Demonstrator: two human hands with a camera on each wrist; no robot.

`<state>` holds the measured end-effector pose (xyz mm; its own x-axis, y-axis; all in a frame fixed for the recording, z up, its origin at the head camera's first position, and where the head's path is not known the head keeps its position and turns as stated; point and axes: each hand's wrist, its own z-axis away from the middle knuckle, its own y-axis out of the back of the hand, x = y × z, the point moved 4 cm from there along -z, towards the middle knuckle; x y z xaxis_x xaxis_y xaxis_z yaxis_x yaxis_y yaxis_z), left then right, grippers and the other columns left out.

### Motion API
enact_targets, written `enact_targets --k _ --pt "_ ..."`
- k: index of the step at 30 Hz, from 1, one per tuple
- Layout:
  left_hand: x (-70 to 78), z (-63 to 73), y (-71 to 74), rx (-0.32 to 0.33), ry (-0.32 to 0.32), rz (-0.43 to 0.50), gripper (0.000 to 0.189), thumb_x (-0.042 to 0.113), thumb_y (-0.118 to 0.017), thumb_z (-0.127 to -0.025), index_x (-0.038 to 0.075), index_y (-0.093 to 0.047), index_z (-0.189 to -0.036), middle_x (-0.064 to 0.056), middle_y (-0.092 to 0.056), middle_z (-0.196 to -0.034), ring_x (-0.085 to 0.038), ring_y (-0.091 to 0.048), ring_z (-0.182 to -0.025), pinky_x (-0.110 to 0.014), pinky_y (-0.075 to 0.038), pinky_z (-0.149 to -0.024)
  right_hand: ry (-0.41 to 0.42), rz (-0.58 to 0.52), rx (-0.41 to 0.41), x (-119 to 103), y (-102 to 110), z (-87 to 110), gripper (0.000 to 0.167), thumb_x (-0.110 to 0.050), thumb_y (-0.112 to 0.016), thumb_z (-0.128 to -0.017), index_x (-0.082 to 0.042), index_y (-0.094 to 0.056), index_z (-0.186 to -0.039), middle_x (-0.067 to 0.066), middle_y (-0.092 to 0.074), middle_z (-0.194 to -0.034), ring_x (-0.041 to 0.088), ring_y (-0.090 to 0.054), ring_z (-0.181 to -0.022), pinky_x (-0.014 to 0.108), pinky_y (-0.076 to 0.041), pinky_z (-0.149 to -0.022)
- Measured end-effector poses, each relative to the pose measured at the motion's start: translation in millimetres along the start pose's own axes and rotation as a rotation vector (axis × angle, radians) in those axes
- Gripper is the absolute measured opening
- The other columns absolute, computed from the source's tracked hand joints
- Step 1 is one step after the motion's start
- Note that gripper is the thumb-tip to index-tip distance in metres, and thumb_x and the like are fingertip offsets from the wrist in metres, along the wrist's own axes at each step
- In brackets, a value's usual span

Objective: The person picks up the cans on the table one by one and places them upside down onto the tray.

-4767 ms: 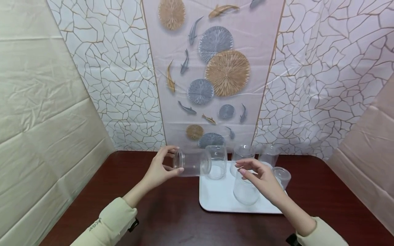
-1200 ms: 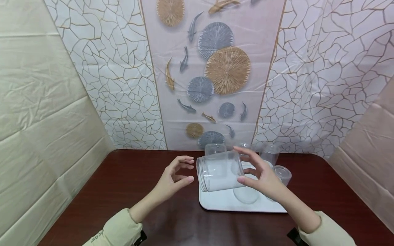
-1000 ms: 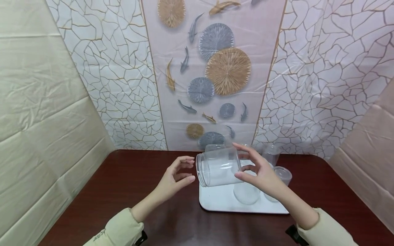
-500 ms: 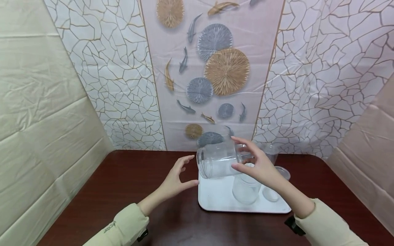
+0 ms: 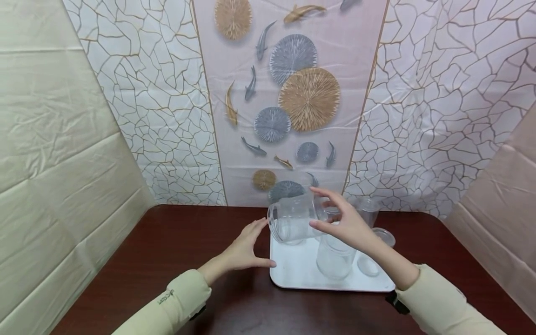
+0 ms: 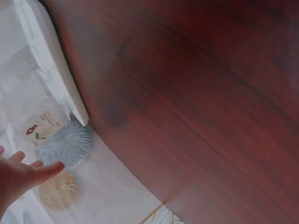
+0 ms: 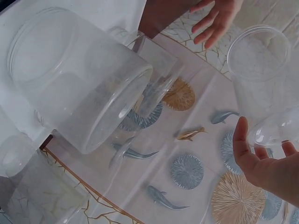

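My right hand (image 5: pixel 347 225) grips a clear jar (image 5: pixel 295 217) by its base, fingertips on top and thumb below. The jar lies sideways in the air over the tray's back left part, its threaded mouth facing left. In the right wrist view the same jar (image 7: pixel 259 79) stands out from the curled fingers (image 7: pixel 243 144). Beside its mouth is my left hand (image 5: pixel 244 246), fingers extended and thumb spread away, holding nothing. At the left wrist view's edge the left hand (image 6: pixel 28 175) shows only in part.
A white tray (image 5: pixel 289 274) sits on the dark red table (image 5: pixel 226 302). On it are several upside-down clear jars, such as a front jar (image 5: pixel 335 263), a back-right jar (image 5: pixel 368 211) and a smaller one (image 5: pixel 383 237). A patterned cloth (image 5: pixel 176 130) hangs behind.
Earlier the left hand held a jar by its mouth end; now the right hand has one by its base. Over the last second the jar rose slightly, and the left hand turned and straightened its fingers.
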<state>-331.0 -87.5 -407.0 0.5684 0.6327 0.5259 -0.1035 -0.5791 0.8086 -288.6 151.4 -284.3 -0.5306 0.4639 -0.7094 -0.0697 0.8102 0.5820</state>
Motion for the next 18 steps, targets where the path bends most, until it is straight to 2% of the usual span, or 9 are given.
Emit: enact_targets --k 3,8,12,18 --pt "-2.3 -1.6 -2.9 -0.048 0.007 -0.052 0.113 0.051 -0.082 -0.064 0.017 -0.019 -0.151 -0.011 -0.022 -0.156 -0.036 -0.016 -0.144 -0.058 -0.025 -0.110 -0.005 0.009 -0.005 2.6 -0.3 -1.9 0.066 -0.018 -0.071 -0.084 -0.018 -0.041 -0.142 0.012 -0.041 -0.140 0.032 -0.047 -0.117 0.026 -0.052 -0.076" --pt "-4.4 -5.5 -12.0 -0.139 -0.005 -0.110 0.117 0.050 -0.083 -0.062 0.012 -0.018 -0.151 -0.020 -0.022 -0.154 -0.044 -0.016 -0.142 -0.062 -0.023 -0.109 -0.023 0.042 -0.012 9.8 -0.4 -5.9 0.066 -0.019 -0.072 -0.083 -0.018 -0.041 -0.141 0.012 -0.041 -0.139 0.033 -0.047 -0.117 0.029 -0.052 -0.076" --pt "-7.2 -6.6 -20.5 -0.208 0.030 -0.150 0.118 0.053 -0.082 -0.061 0.012 -0.018 -0.151 -0.018 -0.020 -0.155 -0.045 -0.016 -0.141 -0.064 -0.025 -0.107 -0.035 0.092 -0.024 16.8 -3.0 -9.3 0.065 -0.021 -0.072 -0.083 -0.014 -0.042 -0.140 0.016 -0.042 -0.137 0.036 -0.048 -0.116 0.032 -0.051 -0.075" --pt "-7.0 -8.7 -26.4 -0.272 0.074 -0.212 0.122 0.057 -0.082 -0.058 0.011 -0.017 -0.151 -0.015 -0.018 -0.156 -0.043 -0.016 -0.142 -0.067 -0.027 -0.103 -0.034 0.154 -0.039 23.9 -5.4 -13.8 0.065 -0.023 -0.072 -0.083 -0.010 -0.042 -0.140 0.019 -0.043 -0.137 0.038 -0.049 -0.114 0.033 -0.050 -0.074"
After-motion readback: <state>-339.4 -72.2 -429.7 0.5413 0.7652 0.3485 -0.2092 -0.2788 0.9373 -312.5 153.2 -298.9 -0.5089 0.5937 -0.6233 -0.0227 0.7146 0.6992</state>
